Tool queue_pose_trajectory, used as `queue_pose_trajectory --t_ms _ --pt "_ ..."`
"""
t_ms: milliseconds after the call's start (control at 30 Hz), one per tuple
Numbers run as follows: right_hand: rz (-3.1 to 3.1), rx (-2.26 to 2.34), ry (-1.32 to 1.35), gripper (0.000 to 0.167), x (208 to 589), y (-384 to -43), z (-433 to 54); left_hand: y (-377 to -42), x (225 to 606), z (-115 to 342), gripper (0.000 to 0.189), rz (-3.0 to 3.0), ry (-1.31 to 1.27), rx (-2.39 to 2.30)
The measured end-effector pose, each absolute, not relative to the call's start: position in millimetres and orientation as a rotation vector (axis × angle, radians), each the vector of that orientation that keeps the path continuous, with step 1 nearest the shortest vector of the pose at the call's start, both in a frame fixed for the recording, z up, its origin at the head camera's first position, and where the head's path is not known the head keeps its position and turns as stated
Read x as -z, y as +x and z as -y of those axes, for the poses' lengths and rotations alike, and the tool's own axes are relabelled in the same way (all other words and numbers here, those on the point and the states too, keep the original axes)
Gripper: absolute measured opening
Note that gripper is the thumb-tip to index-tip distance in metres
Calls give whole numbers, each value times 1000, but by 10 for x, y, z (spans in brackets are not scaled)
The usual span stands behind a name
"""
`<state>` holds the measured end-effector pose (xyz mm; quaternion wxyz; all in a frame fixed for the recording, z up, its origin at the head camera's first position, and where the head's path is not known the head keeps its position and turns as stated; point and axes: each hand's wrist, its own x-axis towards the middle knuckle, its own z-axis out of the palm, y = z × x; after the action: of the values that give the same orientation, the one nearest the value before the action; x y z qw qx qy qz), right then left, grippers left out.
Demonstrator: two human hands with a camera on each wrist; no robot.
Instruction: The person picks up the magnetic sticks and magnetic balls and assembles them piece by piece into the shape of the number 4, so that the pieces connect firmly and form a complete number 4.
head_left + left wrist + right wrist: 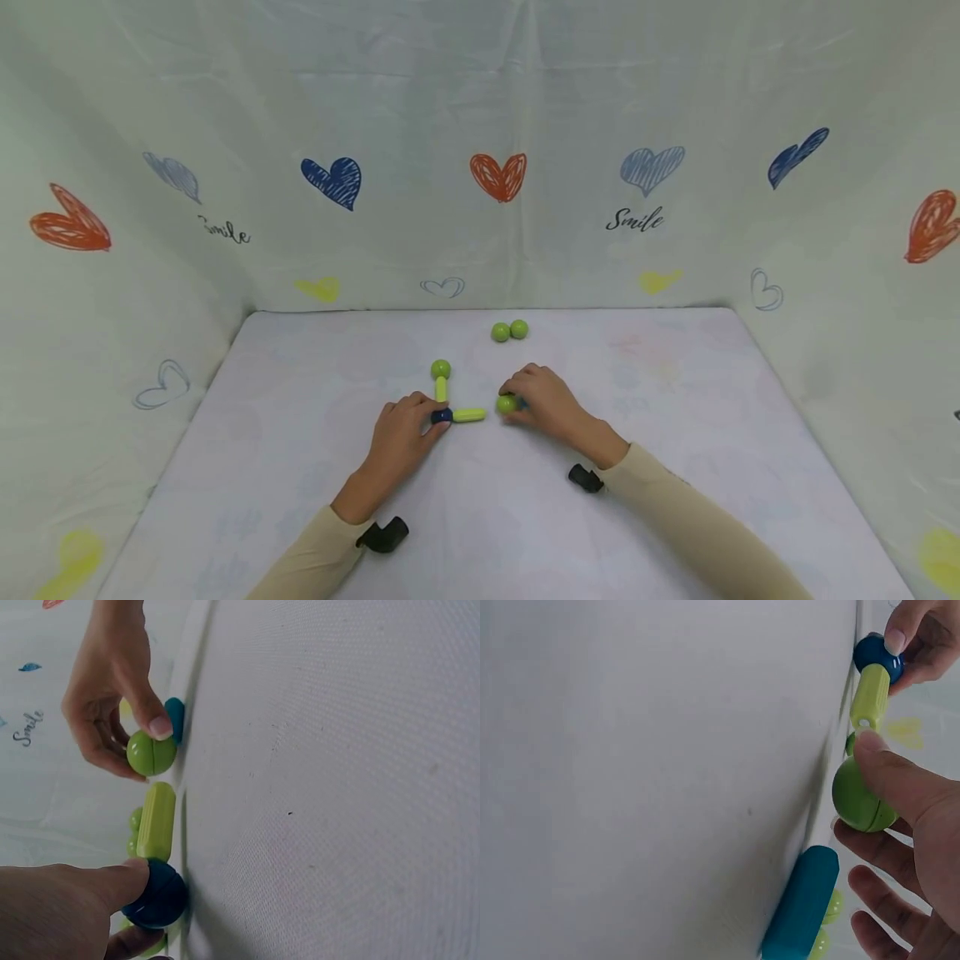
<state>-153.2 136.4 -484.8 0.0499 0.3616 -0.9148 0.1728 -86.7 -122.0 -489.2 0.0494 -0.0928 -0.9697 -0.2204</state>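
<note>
The left hand pinches a dark blue ball in its fingers on the counter, with one yellow-green rod running from it to a far green ball and a second rod pointing toward the right hand. The right hand's fingers hold another green ball near that rod's free end, beside a teal rod. Two more green balls sit farther back.

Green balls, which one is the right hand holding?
The green ball near the sideways rod, pinched in the right hand. No hand holds the others: a single ball caps another rod, a pair sits farther back.
</note>
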Motion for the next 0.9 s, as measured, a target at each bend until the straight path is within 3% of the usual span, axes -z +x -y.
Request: queue_pose_trajectory --t_ms 900 --pt "2838 -660 1065 38 4912 -1422 -1169 -849 4884 1227 31 2960 -275 662"
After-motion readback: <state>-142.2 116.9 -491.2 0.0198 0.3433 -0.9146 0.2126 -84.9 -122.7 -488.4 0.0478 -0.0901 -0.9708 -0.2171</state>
